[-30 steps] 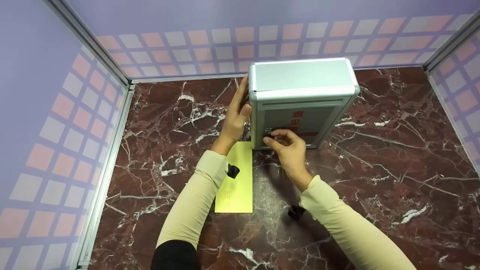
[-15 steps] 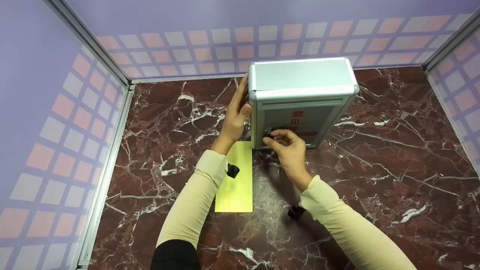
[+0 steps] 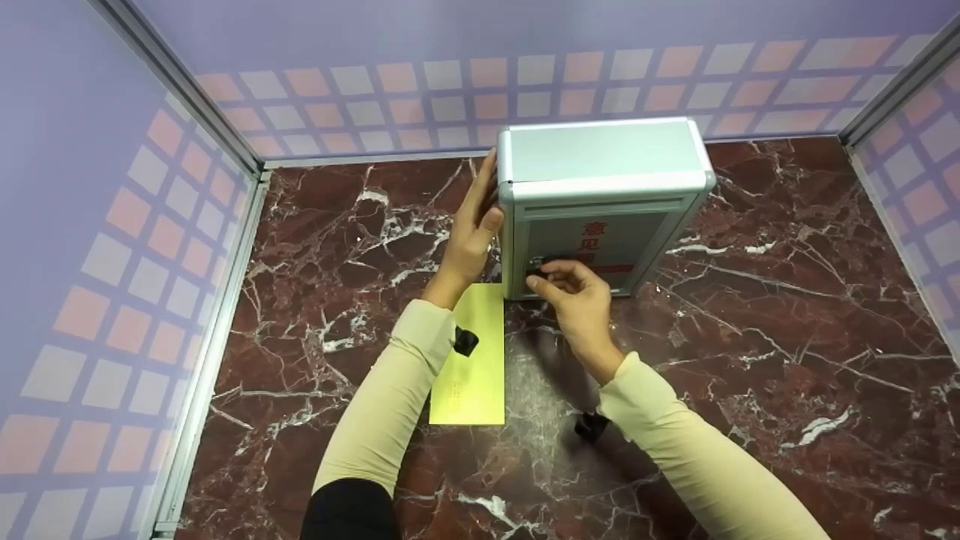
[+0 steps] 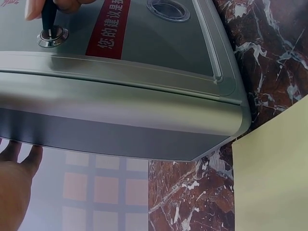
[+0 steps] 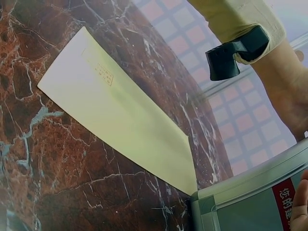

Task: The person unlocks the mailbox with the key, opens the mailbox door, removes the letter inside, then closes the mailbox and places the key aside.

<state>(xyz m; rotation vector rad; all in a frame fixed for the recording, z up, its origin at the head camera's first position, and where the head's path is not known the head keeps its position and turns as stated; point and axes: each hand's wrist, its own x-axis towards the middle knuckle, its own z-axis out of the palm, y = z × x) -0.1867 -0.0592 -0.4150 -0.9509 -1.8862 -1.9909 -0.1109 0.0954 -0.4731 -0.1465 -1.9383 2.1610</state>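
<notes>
A silver suggestion box (image 3: pixel 600 157) with red lettering stands upright near the back wall. My left hand (image 3: pixel 470 240) lies along its left side, fingers straight and thumb toward the front edge. At the lower left of the front panel, my right hand (image 3: pixel 585 304) pinches the black head of a key (image 4: pixel 49 15) between thumb and fingertips. That key stands in a round chrome lock (image 4: pixel 54 37), as the left wrist view shows. A yellow envelope (image 3: pixel 480 382) with small red print lies flat by the box's lower left corner, partly under my left forearm in the head view.
Red-brown marble-patterned surface (image 3: pixel 750 360) extends around the box. Purple walls with pink and white squares (image 3: pixel 395 73) enclose the back and both sides. A red strip (image 4: pixel 108 29) and a clear round window (image 4: pixel 168 9) are on the box's front.
</notes>
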